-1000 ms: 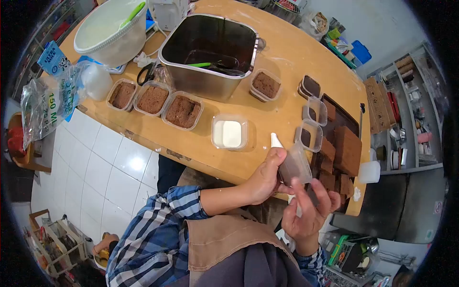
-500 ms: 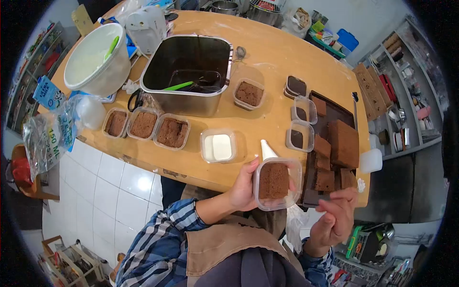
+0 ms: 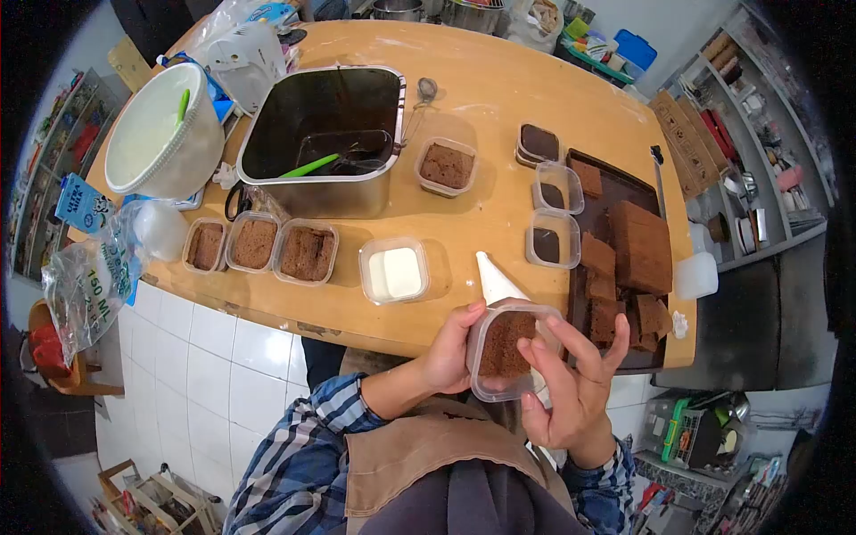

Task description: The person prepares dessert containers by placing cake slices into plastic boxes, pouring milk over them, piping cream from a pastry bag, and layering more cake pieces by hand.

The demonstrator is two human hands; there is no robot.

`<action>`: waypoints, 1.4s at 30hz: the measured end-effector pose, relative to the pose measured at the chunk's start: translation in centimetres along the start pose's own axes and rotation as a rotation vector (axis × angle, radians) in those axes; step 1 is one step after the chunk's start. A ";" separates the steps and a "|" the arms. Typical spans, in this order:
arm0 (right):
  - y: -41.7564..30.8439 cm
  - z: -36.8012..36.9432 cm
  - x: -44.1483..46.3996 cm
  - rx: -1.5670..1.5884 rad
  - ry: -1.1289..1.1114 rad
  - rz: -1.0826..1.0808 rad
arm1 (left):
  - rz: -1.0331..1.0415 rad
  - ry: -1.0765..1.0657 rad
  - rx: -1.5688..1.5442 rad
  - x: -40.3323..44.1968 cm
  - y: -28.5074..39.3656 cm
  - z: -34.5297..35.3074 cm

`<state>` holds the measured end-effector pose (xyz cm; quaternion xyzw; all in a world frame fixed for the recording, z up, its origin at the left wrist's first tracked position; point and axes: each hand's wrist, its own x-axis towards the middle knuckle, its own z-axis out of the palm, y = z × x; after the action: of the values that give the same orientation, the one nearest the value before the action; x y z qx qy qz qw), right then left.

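Observation:
My left hand (image 3: 448, 354) grips a square clear plastic container (image 3: 489, 389) above the near table edge. A piece of brown cake (image 3: 505, 346) lies inside it. My right hand (image 3: 571, 403) is at the container's right side with fingers spread; fingertips reach over the rim to the cake, apparently touching it. Just beyond the container, a white piping bag (image 3: 497, 283) lies on the table, partly hidden. To its left stands a container of white cream (image 3: 395, 273). Right of my hands, a dark tray (image 3: 635, 187) bears a big cake block (image 3: 640, 250) and several smaller pieces.
Cake-filled containers (image 3: 306, 252) stand in a row at left, with another cake container (image 3: 447, 167) farther back. Containers with dark contents (image 3: 553, 239) sit beside the tray. A metal pan (image 3: 330, 192) with a green-handled spatula and a white bowl (image 3: 165, 134) occupy the back left.
My right hand has moved left from beside the tray to the container, its fingers now over the cake. The container in my left hand has tilted and shifted slightly left.

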<state>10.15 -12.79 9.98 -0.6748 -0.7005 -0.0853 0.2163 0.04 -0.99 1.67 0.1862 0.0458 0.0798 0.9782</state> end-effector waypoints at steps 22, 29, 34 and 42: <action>0.4 -0.3 0.5 0.355 0.084 0.006 | -0.311 -0.248 -0.520 0.4 0.9 -0.6; 0.7 0.4 0.2 0.317 0.153 0.135 | -0.190 -0.064 -0.132 0.6 0.0 0.2; 0.4 1.3 0.3 0.439 0.236 0.187 | -0.069 0.002 -0.045 1.2 -0.7 0.1; 1.0 1.8 0.3 0.508 0.106 0.176 | -0.095 0.027 -0.059 1.0 -0.5 0.6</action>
<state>10.80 -11.72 8.33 -0.6517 -0.6259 0.0771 0.4214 1.16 -1.53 1.95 0.1540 0.0655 0.0373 0.9852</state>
